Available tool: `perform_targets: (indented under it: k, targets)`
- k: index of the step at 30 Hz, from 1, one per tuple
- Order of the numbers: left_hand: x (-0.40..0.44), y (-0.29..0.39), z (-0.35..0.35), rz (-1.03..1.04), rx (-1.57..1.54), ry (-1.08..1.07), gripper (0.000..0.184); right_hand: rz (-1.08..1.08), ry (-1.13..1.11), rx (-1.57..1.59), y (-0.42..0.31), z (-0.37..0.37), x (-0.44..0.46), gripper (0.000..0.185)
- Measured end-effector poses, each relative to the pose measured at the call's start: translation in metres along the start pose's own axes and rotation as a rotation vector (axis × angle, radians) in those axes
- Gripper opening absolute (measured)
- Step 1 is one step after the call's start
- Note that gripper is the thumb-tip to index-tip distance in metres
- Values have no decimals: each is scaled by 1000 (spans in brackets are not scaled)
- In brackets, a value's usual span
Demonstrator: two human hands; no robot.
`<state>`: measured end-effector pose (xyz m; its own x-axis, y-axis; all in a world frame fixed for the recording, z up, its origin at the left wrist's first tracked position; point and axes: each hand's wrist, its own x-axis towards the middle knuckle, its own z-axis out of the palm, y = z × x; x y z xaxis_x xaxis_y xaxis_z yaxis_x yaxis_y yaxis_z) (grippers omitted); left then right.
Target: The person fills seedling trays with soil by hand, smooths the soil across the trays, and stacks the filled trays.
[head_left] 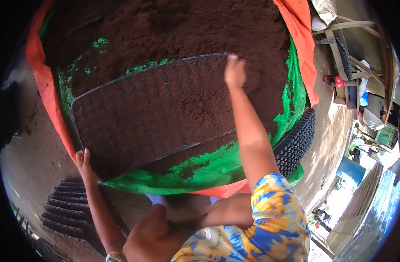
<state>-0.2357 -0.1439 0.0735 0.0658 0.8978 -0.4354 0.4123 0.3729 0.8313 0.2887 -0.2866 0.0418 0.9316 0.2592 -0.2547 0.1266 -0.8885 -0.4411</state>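
A black seedling tray [154,94] lies on the soil, its cells filled with dark brown soil and a loose heap towards its right part. My left hand [83,159] is at the tray's lower left edge, next to the orange sheet, with fingers closed on that edge. At the tray's upper right corner is my right hand [235,72], slightly blurred, its fingers bent in and closed on the corner. Dark soil [173,26] surrounds the tray on a green sheet [208,168].
An orange sheet [42,78] borders the soil. Stacked black trays stand at the lower left [71,209], and empty-celled ones at the right [296,142]. A red-labelled bottle [333,81] and wooden frame [337,54] are at the upper right; a blue container [350,171] is farther off.
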Motion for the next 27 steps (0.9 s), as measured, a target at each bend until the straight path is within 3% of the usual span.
perform_targets:
  k: [1,2,3,7,10,11,12,14,17,19,21,23,26,27]
  targets:
    - [-1,2,1,-8,-24,-5,14,-17,457,-47,19,14,8,61]
    - [-2,3,2,-17,-46,-13,14,-394,804,-209,24,28,10,52]
    - [-3,3,2,-27,-64,-28,13,-504,478,-21,-9,29,-30,48]
    - [4,-12,-5,-5,-73,-3,12,-1035,-291,-24,-68,73,-191,79]
    - [7,-19,-10,-42,-129,-6,11,-1155,-317,7,-38,105,-194,82]
    - [7,-18,-9,-39,-131,-4,11,-1041,-444,-36,-34,76,-176,82]
    - [6,-16,-8,-38,-129,-4,11,-1035,-313,-198,-10,63,-158,83]
    - [5,-12,-7,-36,-115,-14,11,-754,-226,-330,36,22,-124,83]
    - [4,-13,-7,-27,-87,-39,10,-524,74,-497,115,-3,-96,83]
    - [7,-19,-10,-12,-71,-62,10,-604,67,-475,94,-8,-132,84]
    - [-1,-6,-2,-10,-53,-29,10,-698,-328,-417,37,-4,-186,85]
    - [-2,-3,-1,-9,-73,-1,10,-1084,-468,-133,39,33,-223,84]
    - [3,-11,-6,-17,-92,-5,10,-1073,-531,-323,61,22,-195,82]
    - [3,-12,-7,-9,-69,-8,10,-947,-397,-379,79,8,-176,80]
